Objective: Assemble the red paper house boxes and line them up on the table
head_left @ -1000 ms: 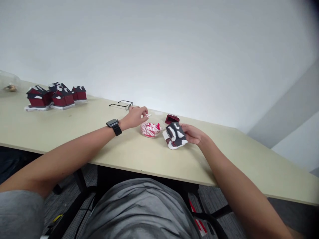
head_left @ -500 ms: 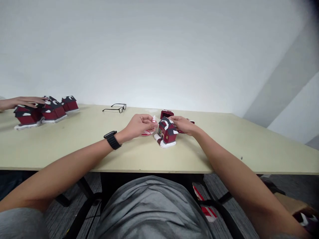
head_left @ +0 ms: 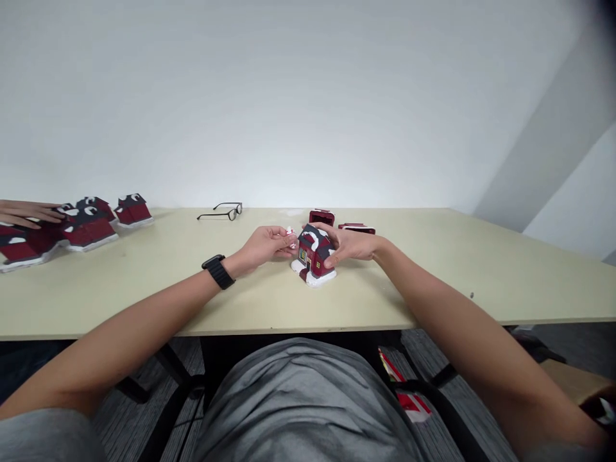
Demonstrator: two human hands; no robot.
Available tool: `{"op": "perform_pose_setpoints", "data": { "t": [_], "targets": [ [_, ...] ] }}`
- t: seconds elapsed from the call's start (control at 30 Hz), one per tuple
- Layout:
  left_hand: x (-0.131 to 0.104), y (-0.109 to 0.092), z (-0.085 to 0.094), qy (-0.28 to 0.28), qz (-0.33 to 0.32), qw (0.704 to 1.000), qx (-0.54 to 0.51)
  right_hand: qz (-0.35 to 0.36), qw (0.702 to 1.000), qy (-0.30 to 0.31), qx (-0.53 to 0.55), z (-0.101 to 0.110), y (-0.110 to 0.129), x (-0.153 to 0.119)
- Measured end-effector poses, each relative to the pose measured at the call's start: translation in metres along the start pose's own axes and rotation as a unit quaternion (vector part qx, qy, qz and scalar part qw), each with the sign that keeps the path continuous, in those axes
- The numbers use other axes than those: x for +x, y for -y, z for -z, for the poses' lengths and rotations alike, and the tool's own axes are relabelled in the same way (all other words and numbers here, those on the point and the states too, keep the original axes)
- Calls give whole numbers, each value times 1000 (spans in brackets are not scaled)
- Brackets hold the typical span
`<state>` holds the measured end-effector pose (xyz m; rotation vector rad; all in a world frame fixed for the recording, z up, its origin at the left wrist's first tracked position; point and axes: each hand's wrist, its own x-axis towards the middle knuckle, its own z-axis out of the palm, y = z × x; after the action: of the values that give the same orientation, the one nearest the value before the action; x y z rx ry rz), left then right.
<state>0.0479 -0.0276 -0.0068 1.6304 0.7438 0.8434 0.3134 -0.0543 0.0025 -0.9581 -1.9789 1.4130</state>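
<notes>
A miniature house (head_left: 315, 253) with dark red walls, a grey roof with white snow patches and a white base stands upright on the table in front of me. My right hand (head_left: 344, 245) is wrapped round its roof and right side, thumb on the near wall. On the left of the house, my left hand (head_left: 269, 247) is closed, pinching a small white piece with red marks (head_left: 290, 236) close to the house's left wall. What exactly this piece is, I cannot make out.
Behind the house lie two dark red open-sided pieces (head_left: 322, 217) (head_left: 357, 228). Black-framed glasses (head_left: 226, 213) rest at the back left. Further left, several similar houses (head_left: 91, 224) stand together, with another person's hand (head_left: 31, 212) on them. A cardboard box (head_left: 572, 385) is below the table's right.
My right hand has come from behind the house to grip its side. The house has shifted slightly left. The other person's hand and the houses under it have moved left in view.
</notes>
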Motion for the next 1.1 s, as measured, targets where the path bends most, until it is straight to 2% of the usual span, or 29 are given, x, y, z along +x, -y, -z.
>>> {"op": "perform_pose_setpoints", "data": {
  "t": [0.1, 0.23, 0.4, 0.6, 0.77, 1.1],
  "targets": [
    [0, 2, 2, -8, 13, 1000, -12, -3, 1000, -9, -28, -8, 0, 2],
    [-5, -5, 1, -26, 24, 999, -26, 3, 995, -82, -54, -18, -1, 7],
    [-9, -7, -4, -48, 32, 998, 33, -2, 989, -134, -54, -23, -5, 12],
    [-8, 8, -8, -6, 82, 997, -2, 5, 988, -127, -82, -28, -2, 13],
    [-7, 13, -8, -4, 127, 992, -26, 13, 983, -143, -114, -33, 1, 13],
    [-5, 16, -8, 11, 112, 992, -54, 10, 983, -143, -117, -33, 1, 14]
  ]
}}
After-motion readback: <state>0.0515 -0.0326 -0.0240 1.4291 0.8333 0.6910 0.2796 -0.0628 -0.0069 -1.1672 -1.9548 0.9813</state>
